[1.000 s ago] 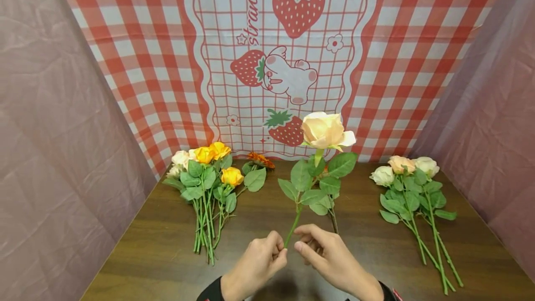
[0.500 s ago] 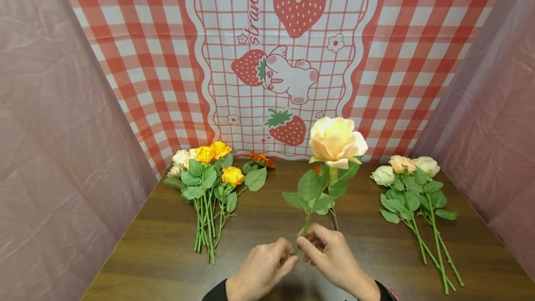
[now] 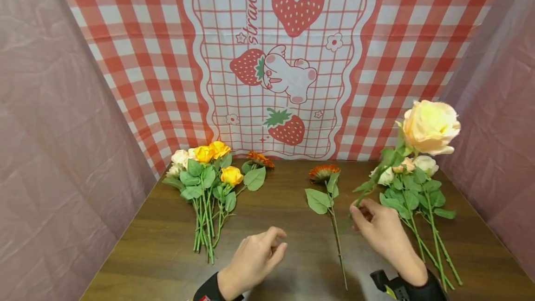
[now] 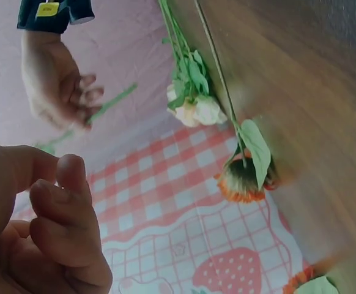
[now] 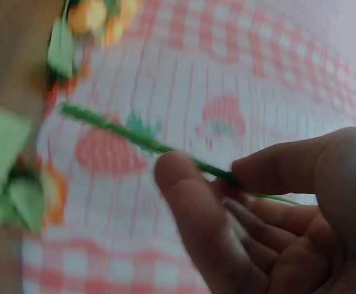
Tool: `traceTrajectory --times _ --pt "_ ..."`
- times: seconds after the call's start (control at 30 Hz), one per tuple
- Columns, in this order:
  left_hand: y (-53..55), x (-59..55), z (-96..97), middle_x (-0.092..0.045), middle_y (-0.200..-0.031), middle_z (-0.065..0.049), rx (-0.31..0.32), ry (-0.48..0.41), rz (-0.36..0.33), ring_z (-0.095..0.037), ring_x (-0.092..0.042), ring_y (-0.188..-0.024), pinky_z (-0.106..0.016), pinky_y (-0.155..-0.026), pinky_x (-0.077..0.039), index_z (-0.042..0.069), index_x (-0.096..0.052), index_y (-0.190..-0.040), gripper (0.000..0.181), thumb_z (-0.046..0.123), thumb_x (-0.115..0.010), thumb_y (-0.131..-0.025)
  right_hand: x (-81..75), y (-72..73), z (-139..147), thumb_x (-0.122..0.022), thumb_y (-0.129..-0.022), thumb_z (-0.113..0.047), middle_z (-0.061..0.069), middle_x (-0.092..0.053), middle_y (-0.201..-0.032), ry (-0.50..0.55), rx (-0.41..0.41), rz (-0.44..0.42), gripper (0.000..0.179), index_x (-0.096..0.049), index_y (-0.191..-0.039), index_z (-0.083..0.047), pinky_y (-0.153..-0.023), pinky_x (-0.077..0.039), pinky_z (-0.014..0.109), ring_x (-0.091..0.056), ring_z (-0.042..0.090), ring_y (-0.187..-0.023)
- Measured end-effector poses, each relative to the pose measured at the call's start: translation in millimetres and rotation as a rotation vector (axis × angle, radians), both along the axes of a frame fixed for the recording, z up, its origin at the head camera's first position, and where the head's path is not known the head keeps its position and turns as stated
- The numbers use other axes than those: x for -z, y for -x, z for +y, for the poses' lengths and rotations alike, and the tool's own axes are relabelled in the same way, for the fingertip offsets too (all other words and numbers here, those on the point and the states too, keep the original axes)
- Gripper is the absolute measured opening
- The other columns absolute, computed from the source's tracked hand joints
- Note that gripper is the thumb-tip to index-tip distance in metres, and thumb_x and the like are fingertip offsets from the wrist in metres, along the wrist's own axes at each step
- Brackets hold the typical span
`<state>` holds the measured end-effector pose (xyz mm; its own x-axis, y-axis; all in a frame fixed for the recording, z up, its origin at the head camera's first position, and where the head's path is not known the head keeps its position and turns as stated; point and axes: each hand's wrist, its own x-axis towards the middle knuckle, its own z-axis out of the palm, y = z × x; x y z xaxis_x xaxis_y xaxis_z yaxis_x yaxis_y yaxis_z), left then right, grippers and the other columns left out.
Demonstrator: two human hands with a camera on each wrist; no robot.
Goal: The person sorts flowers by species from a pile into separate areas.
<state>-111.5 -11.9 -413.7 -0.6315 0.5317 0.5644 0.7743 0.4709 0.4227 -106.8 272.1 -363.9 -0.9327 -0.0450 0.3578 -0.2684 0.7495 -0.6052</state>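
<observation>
Pinching a slim green stem (image 5: 123,131) between thumb and fingertips, the right hand (image 3: 382,229) holds a pale peach-yellow rose (image 3: 432,127) with broad, ruffled petals. As I read it from my remote station, the grip is placed below the leaves to spare bloom and foliage. The flower leans, its head above and to the right of the fingertips, its bare stem end jutting out on their left.

To the right of these fingers, a loose group of white and peach roses (image 3: 411,199) lies on the dark brown wood-grain table (image 3: 159,226), stems toward the person, presumably for easy reach; I cannot tell whether the held rose touches it. Near the pinch, on its left, a rust-orange daisy-like flower (image 3: 324,173) lies singly on its thin stem.

The left hand (image 3: 255,254) is empty, its fingers loosely curled, well apart from the rose. Beyond them to the left, a bunch of orange-yellow and cream roses (image 3: 208,178) lies with its stems together, probably gathered to keep it distinct from the right-hand group.
</observation>
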Motion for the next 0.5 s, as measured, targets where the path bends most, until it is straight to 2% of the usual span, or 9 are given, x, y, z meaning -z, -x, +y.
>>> traceTrajectory --times 0.1,0.23,0.4,0.5 --pt "2.6 -1.6 -2.8 -0.056 -0.063 0.01 -0.01 -0.003 -0.021 0.008 -0.039 -0.05 -0.011 -0.043 -0.035 0.012 -0.056 -0.1 0.014 0.012 -0.06 -0.087 -6.8 2.3 25 -0.05 -0.094 -0.018 0.002 -0.061 -0.064 -0.099 0.089 -0.027 0.018 -0.062 -0.084 -0.009 -0.043 -0.041 0.032 -0.051 0.01 -0.05" --pt "6.0 -4.3 -7.9 -0.056 -0.064 0.01 -0.006 -0.007 -0.037 0.008 -0.04 -0.051 -0.011 -0.044 -0.036 0.012 -0.055 -0.103 0.015 0.013 -0.058 -0.089 -9.1 4.1 61 -0.046 -0.093 -0.012 0.002 -0.06 -0.058 -0.176 0.161 -0.087 0.023 -0.059 -0.074 -0.008 -0.04 -0.036 0.032 -0.05 0.013 -0.046" --pt "10.9 -12.8 -18.0 -0.057 -0.067 0.011 -0.001 -0.03 -0.078 0.006 -0.043 -0.053 -0.013 -0.046 -0.039 0.014 -0.054 -0.106 0.015 0.016 -0.056 -0.091 1.0 4.5 108 -0.042 -0.094 -0.01 0.004 -0.057 -0.057 -0.194 0.188 -0.315 0.028 -0.05 -0.067 -0.007 -0.045 -0.037 0.034 -0.053 0.017 -0.048" --pt "13.5 -17.3 -22.8 -0.057 -0.067 0.012 -0.015 -0.046 -0.079 0.007 -0.045 -0.053 -0.014 -0.046 -0.04 0.014 -0.053 -0.107 0.016 0.016 -0.056 -0.091 10.6 7.0 131 -0.042 -0.094 -0.011 0.004 -0.055 -0.055 -0.178 0.189 -0.443 0.032 -0.044 -0.063 -0.009 -0.045 -0.035 0.034 -0.054 0.02 -0.049"
